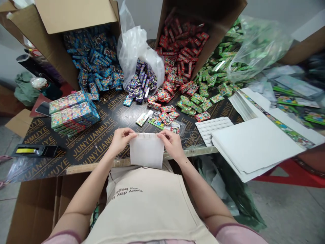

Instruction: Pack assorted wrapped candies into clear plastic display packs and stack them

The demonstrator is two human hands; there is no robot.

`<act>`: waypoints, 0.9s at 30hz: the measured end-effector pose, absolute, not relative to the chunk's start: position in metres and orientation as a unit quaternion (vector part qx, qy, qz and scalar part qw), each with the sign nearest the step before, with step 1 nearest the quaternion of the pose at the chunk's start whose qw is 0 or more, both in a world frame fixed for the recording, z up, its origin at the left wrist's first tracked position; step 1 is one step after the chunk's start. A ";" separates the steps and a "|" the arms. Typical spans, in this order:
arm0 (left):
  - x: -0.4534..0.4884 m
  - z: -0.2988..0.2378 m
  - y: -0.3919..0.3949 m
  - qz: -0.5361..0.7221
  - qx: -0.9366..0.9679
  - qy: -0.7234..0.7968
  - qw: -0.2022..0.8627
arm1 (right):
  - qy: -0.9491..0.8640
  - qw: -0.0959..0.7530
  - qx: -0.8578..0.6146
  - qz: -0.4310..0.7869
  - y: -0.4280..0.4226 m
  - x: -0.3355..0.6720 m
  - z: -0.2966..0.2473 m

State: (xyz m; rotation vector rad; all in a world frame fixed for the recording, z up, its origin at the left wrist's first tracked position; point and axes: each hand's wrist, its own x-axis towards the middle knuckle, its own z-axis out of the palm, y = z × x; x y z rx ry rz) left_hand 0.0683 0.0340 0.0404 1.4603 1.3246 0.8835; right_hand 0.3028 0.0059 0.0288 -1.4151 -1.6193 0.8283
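Note:
Between my hands hangs a white, flat, rectangular sheet-like piece (146, 150), perhaps card or a box blank, in front of the table's near edge. My left hand (122, 139) pinches its upper left corner, and my right hand (172, 142) pinches the upper right one. Just beyond its top edge lie a clear plastic packet with a green printed header (156, 122) and a small green-and-white box (141, 119). Several small red boxes (166, 117) are scattered beside them, some lying on the packet.
Behind are heaps of small blue boxes (98, 64), purple boxes (142, 81), red boxes (181, 57) and green boxes (200, 101). Stacked wrapped packs (73, 115) and a tape dispenser (35, 151) stand left. White card sheets (254, 145) and a label sheet (213, 128) lie right.

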 end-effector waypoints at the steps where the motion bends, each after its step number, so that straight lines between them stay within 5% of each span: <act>1: 0.067 0.035 0.039 0.355 0.585 0.545 0.484 | -0.648 0.396 -0.576 0.302 0.008 0.308 0.021; 5: 0.064 0.018 0.060 0.381 0.531 0.568 0.500 | -0.623 0.291 -0.719 0.103 0.013 0.344 -0.019; 8: 0.082 0.008 0.075 0.384 0.505 0.556 0.538 | -0.596 0.209 -0.770 0.087 0.010 0.376 -0.047; 17: 0.218 -0.053 0.089 0.323 0.559 0.581 0.497 | -0.528 0.424 -0.735 -0.013 0.005 0.414 -0.018; 27: 0.200 -0.059 0.100 0.270 0.701 0.549 0.367 | -0.639 0.192 -0.744 0.040 0.007 0.381 -0.060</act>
